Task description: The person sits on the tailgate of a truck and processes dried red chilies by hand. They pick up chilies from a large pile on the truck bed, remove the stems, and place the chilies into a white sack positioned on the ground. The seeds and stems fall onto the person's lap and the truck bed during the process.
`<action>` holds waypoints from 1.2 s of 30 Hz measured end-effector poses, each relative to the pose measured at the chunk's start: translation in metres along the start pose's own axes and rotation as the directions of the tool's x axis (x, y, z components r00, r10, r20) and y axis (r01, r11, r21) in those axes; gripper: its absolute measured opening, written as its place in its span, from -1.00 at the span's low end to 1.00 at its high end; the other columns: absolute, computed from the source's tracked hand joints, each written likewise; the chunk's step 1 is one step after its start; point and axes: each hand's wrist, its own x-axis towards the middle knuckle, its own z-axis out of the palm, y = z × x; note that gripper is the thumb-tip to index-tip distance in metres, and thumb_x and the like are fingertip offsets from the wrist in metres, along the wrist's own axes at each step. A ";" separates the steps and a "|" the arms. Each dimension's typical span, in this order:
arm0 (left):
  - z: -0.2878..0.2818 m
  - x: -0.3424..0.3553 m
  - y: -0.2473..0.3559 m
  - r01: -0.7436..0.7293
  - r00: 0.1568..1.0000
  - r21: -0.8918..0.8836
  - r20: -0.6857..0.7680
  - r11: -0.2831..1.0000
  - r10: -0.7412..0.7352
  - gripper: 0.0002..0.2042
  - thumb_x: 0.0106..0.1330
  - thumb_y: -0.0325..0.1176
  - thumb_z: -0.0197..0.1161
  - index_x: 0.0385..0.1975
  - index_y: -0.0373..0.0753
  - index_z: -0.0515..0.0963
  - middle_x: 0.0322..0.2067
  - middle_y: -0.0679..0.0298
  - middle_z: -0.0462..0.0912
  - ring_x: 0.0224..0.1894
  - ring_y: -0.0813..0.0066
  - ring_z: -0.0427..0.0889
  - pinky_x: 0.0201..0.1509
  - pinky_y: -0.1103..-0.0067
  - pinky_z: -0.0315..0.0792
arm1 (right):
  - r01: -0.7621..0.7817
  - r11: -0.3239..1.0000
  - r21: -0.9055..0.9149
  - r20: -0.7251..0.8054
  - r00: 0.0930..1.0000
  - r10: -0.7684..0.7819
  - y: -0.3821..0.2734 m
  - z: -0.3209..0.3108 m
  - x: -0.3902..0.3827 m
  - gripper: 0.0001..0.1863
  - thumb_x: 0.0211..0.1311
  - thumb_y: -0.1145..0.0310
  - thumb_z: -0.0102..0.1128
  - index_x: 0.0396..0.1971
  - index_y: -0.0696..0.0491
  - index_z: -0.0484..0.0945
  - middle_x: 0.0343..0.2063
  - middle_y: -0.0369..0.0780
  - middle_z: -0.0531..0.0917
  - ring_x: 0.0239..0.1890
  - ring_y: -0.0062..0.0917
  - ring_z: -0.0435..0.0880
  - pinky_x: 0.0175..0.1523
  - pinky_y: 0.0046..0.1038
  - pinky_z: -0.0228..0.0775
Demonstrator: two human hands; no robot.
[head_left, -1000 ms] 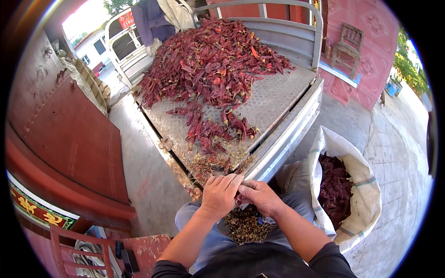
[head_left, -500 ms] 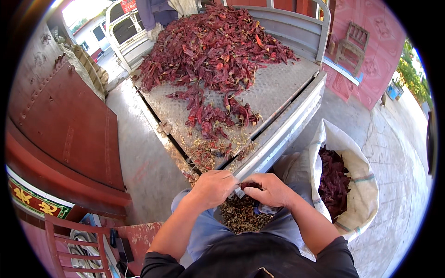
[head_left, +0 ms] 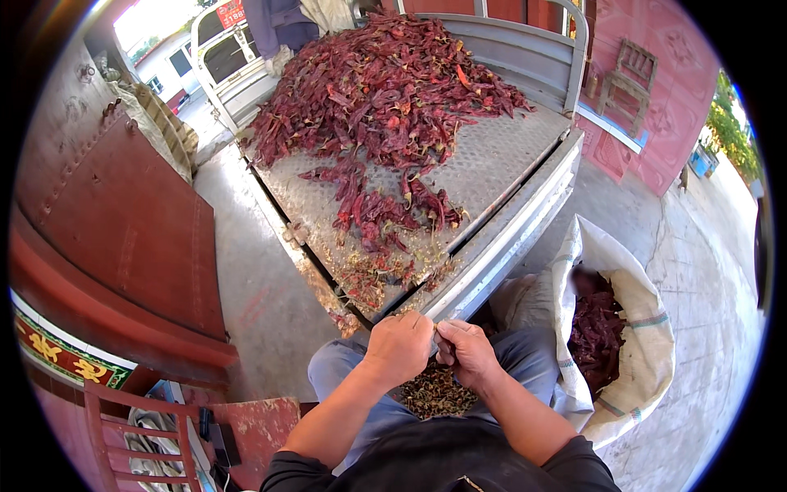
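Observation:
My left hand and my right hand meet just below the near edge of a grey metal cart bed, fingers pinched together on a small dark dried chili that is mostly hidden between them. Under my hands, in my lap, lies a heap of stems and seeds. A big pile of dried red chilies covers the far part of the bed, and a smaller clump of chilies trails toward me.
An open white woven sack part full of dark chilies stands at my right. A rust-red metal door is on the left, a red chair frame at lower left. A white vehicle is parked beyond.
My hands have stayed joined at the cart's edge, shifting slightly lower in view. The view has tilted, so the cart and pile sit a little differently.

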 end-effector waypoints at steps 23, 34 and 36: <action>0.006 -0.039 0.010 0.369 0.870 -0.277 0.439 0.887 -0.225 -0.81 0.33 -0.25 0.34 -0.18 -0.19 0.64 -0.33 0.10 0.71 -0.22 0.02 0.71 -0.17 0.25 0.57 | 0.207 0.965 0.163 -0.081 0.977 -0.196 -0.050 -0.089 0.011 -0.76 0.51 0.26 0.19 -0.36 0.07 0.53 -0.60 -0.40 0.39 -0.66 -0.66 0.29 -0.51 -0.53 0.16; -0.034 0.056 -0.121 0.353 0.935 0.196 -0.108 0.915 -0.338 -0.70 0.39 -0.32 0.27 0.11 -0.03 0.63 -0.08 0.19 0.68 -0.08 0.09 0.71 0.00 0.23 0.59 | -0.031 0.156 -0.987 -0.156 0.373 -0.915 -0.105 -0.266 -0.081 -0.71 0.42 0.31 0.19 -0.09 0.24 0.67 -0.46 -0.16 0.65 -0.37 -0.37 0.65 -0.10 -0.33 0.52; -0.031 0.064 -0.136 0.385 0.922 0.244 -0.062 0.890 -0.382 -0.71 0.39 -0.34 0.26 0.09 -0.02 0.64 -0.02 0.21 0.65 -0.02 0.11 0.69 0.07 0.23 0.57 | 0.022 0.197 -0.980 -0.174 0.376 -0.910 -0.099 -0.259 -0.088 -0.70 0.40 0.34 0.20 -0.04 0.25 0.67 -0.41 -0.15 0.68 -0.32 -0.36 0.67 -0.04 -0.34 0.52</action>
